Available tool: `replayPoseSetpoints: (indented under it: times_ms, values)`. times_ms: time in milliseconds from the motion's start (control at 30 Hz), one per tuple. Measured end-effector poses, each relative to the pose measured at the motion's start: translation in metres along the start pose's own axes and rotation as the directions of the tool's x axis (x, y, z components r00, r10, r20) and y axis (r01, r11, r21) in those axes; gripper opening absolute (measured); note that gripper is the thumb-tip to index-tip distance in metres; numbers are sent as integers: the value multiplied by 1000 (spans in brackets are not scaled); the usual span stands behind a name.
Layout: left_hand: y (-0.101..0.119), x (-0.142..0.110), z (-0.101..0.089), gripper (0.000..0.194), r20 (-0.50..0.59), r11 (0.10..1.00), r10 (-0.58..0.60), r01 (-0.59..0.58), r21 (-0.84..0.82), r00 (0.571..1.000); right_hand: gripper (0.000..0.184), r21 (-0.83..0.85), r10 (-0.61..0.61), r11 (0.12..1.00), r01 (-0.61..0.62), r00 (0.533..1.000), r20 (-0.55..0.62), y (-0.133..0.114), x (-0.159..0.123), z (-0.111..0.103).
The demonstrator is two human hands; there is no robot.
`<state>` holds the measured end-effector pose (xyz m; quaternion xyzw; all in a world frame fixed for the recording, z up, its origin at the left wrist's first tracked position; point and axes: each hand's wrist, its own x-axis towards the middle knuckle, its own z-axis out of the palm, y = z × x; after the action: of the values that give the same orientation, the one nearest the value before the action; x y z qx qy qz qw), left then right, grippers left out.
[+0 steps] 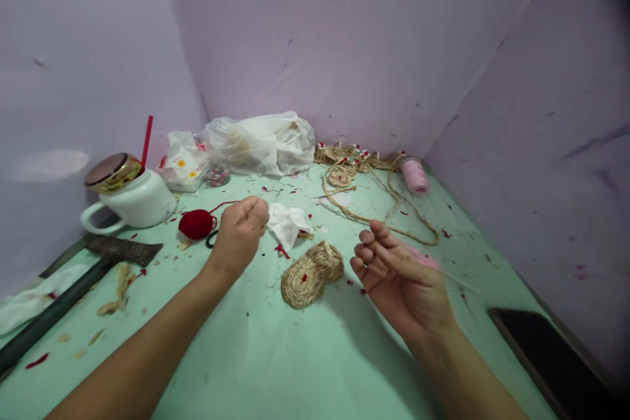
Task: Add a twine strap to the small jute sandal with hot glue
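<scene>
My left hand [243,230] is raised over the table, closed in a fist-like pinch; whatever sits between its fingertips is hidden. A red strand runs from the ball of red yarn [197,224] to behind this hand, and I cannot tell whether it is held. Palm up, my right hand [401,275] has its fingers curled and the thumb pressed towards them; anything pinched there is too thin to see. Between the hands, a small coiled straw-rope piece [311,275], shaped like a sole, lies on the table with a red scrap on it.
At left are a hammer [123,249], a white mug [138,200] and a gold-rimmed lid [113,172]. A plastic bag [266,141], braided rope [339,174] and a pink thread spool [414,176] stand behind. White tissue [287,223] lies mid-table. A dark phone [546,354] lies at right.
</scene>
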<state>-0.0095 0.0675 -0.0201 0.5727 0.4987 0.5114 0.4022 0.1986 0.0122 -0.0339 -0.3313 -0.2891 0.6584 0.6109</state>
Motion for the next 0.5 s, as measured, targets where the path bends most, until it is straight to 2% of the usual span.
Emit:
replayPoseSetpoints:
  times_ms: [100, 167, 200, 233, 267, 333, 367, 400, 433, 500]
  values:
    - [1, 1, 0, 39, -100, 994, 11, 0, 113, 995, 26, -25, 17, 1000, -17, 999, 28, 5, -1, 3]
    - [3, 0, 1, 40, -107, 989, 3, 13, 149, 994, 29, -44, 30, 999, -28, 999, 27, 11, -2, 4]
    - [4, -1, 2, 37, -53, 992, -28, 34, 120, 998, 29, -75, 17, 997, -16, 1000, 21, 14, -2, 5]
    - [5, -4, 4, 31, 45, 995, -78, 75, 66, 996, 28, -131, -11, 991, 13, 1000, 15, 18, -2, 5]
    - [6, -7, 8, 23, 172, 991, -134, 136, 2, 976, 26, -212, -55, 976, 57, 998, 12, 21, -2, 5]
    - [7, -17, 16, 17, 427, 954, -229, 288, -79, 875, 20, -430, -154, 889, 158, 987, 45, 26, -3, 5]
    - [8, -23, 20, 19, 505, 936, -252, 340, -87, 825, 17, -537, -197, 818, 205, 978, 74, 27, -4, 5]
    - [8, -28, 24, 20, 552, 930, -252, 357, -88, 795, 13, -628, -227, 739, 243, 968, 107, 28, -5, 6]
    - [7, -33, 28, 21, 570, 925, -247, 366, -102, 784, 8, -696, -251, 661, 279, 957, 145, 28, -6, 7]
    - [5, -39, 32, 23, 570, 929, -201, 340, -148, 797, 7, -770, -306, 549, 325, 935, 177, 28, -9, 8]
